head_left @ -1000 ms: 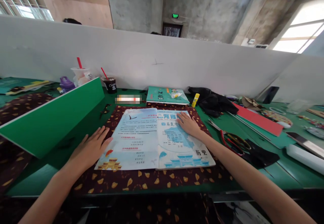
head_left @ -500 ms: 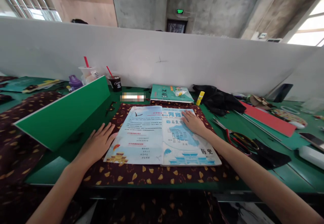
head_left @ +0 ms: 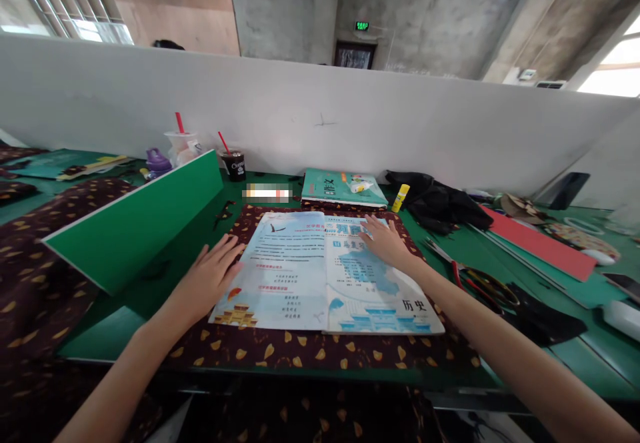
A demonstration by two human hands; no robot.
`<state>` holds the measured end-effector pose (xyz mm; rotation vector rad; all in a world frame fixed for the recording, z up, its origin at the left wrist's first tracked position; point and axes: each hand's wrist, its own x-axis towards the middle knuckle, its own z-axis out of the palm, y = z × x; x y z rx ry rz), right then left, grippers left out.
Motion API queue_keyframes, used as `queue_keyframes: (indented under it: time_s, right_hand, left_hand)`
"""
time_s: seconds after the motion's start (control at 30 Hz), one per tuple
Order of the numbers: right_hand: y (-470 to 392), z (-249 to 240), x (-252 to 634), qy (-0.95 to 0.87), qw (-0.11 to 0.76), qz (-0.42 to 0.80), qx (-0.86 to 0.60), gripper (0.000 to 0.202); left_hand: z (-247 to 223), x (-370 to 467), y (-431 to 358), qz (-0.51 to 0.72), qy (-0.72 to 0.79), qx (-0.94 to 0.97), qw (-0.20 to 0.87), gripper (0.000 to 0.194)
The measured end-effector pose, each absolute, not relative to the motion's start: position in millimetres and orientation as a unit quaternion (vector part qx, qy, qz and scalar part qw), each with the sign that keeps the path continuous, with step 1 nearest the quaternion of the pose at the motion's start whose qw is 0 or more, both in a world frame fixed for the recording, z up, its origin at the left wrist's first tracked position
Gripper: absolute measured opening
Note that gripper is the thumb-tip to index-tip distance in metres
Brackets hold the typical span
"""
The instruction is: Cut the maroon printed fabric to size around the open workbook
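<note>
A history book lies spread with its covers facing up, on dark brown cloth patterned with yellow leaf shapes. My right hand rests on the upper part of its right-hand cover, fingers stretched out and holding nothing. At the book's left edge is my left hand, its fingers extended; whether it touches the cover I cannot tell. A green board stands tilted to the left of that hand. Behind the book lies a green-covered book, with a yellow glue stick standing to its right.
Scissors with red and black handles lie right of my right forearm, near a black cloth and a red sheet. A dark cup with a straw stands at the back left. A white partition closes off the table's far side.
My left hand has moved right and slightly up, to the book's left edge. My right hand stays on the cover, with its fingers slightly more raised. The whole view has shifted slightly.
</note>
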<state>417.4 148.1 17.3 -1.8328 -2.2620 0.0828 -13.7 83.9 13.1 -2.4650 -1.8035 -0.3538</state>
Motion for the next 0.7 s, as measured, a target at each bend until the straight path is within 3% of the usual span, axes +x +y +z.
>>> queue_keyframes:
  time_s: [0.2, 0.37, 0.7]
  right_hand:
    - [179.3, 24.2, 363.1, -0.858, 0.144, 0.088, -0.485, 0.037]
    - [182.7, 7.1, 350.1, -0.873, 0.181, 0.088, -0.445, 0.040]
    - [185.3, -3.3, 355.9, -0.886, 0.183, 0.062, -0.421, 0.042]
  left_hand:
    - [39.8, 78.1, 66.4, -0.080, -0.438, -0.895, 0.010, 0.053]
    - [32.4, 145.0, 57.2, -0.058, -0.368, -0.928, 0.020, 0.047]
    - [19.2, 146.6, 58.7, -0.049, -0.394, -0.918, -0.009, 0.051]
